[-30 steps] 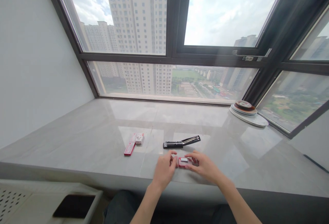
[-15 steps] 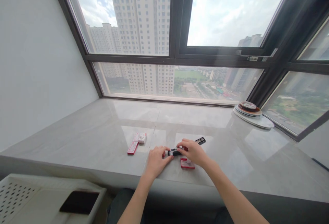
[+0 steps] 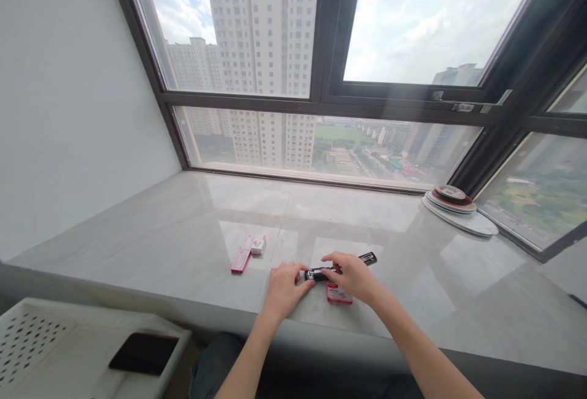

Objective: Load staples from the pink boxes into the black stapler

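A black stapler (image 3: pixel 318 274) lies opened out on the pale sill, its top arm stretching away to the right. My left hand (image 3: pixel 285 287) pinches the stapler's near left end between thumb and fingers. Over the middle of it, my right hand (image 3: pixel 352 275) is bent, with thumb and forefinger at the metal staple channel. Whether a staple strip is between those fingertips is too small to tell. Just below the right hand rests a small red and white box (image 3: pixel 338 294). A bit of red shows beside my left fingertips.
Further left lie a flat red and white box (image 3: pixel 241 261) and a small white box (image 3: pixel 258 244). Stacked plates (image 3: pixel 458 208) stand in the right corner by the window. Below the sill's front edge, a white plastic basket (image 3: pixel 82 319) holds a dark flat object (image 3: pixel 144 353).
The view has shifted slightly. My right fingers have lifted and spread a little over the staple channel, while my left hand keeps its hold on the stapler's end.
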Demonstrator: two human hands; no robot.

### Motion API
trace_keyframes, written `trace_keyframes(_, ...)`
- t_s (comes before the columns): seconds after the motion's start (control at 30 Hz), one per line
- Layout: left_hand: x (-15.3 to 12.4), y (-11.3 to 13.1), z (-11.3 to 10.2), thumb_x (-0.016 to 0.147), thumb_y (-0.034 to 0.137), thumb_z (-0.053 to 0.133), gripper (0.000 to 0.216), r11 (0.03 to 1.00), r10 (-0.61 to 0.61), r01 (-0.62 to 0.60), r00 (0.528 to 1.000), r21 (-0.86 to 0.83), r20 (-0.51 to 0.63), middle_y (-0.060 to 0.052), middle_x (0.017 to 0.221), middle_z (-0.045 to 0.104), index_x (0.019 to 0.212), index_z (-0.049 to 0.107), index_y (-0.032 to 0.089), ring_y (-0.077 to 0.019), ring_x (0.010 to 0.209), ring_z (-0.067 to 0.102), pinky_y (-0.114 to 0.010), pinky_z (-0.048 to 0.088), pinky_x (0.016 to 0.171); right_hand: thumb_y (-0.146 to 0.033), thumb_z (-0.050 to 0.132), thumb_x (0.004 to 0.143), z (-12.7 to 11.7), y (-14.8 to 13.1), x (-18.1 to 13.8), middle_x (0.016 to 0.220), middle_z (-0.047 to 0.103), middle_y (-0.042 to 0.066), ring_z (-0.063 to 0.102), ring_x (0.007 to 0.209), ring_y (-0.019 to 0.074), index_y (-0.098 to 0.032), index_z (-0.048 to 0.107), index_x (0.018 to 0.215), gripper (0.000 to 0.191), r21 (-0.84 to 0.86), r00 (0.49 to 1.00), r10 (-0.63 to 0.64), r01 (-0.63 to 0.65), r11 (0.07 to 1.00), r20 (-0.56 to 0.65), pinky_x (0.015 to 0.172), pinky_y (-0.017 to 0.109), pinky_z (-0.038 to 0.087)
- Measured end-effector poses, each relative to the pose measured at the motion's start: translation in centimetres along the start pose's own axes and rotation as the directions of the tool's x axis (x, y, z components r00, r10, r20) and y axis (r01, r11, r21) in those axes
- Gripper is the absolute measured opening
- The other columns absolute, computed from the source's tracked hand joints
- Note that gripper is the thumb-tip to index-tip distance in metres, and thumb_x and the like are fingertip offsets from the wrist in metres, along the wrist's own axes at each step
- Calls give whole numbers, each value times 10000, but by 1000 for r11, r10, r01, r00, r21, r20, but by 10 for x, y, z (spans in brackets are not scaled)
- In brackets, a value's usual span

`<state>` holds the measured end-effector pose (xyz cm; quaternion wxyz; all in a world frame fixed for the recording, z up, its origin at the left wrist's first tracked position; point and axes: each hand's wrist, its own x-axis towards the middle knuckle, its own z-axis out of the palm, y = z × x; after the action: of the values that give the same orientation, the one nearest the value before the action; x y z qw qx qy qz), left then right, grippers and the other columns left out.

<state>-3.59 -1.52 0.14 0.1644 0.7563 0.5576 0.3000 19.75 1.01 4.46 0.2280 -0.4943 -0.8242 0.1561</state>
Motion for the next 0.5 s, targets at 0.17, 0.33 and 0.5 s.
trace_keyframes(0.17, 0, 0, 2, 855, 451, 697, 224, 1000, 0, 0, 1000, 5, -16, 5, 836, 652, 1041, 703, 325, -227, 888, 568, -324, 318, 778, -457, 514, 986, 7, -9, -19, 724, 647, 19, 550, 680, 182, -252, 746, 1025, 312, 60, 998, 56, -57, 997, 19, 640, 279, 337)
trace_keyframes(0.33, 0, 1, 2, 859, 444, 690, 237, 1000, -3, 3, 1000, 7, -12, 2, 842, 654, 1061, 699, 320, -224, 884, 567, -321, 321, 786, -566, 508, 969, 5, 7, -44, 687, 582, -9, 499, 638, 162, -244, 718, 1116, 411, 239, 988, 156, -150, 959, -5, 607, 266, 331)
trace_keyframes(0.5, 2, 1, -1, 867, 435, 673, 245, 1000, -10, 10, 1000, -16, 24, 3, 820, 650, 1080, 701, 317, -215, 864, 577, -316, 330, 796, -707, 556, 879, -18, 65, -70, 614, 477, -33, 404, 582, 130, -177, 704, 960, 557, 320, 910, 413, -397, 860, 19, 557, 257, 280)
